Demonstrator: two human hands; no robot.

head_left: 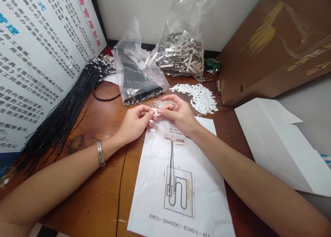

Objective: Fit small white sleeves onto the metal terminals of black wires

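Observation:
My left hand and my right hand meet at the fingertips above the top edge of a printed drawing sheet. Both pinch a small white connector housing, mostly covered by the fingers. A thin black wire runs down the table from beneath my left wrist; whether its other end is in my fingers cannot be seen. Just beyond my right hand lies a spread pile of white connector housings. Clear plastic film lies around and under the fingertips.
Behind my hands stand a clear bag of black wires and a bag of metal strips. A long bundle of black wires leans along the printed board at left. A brown box and folded white card are at right.

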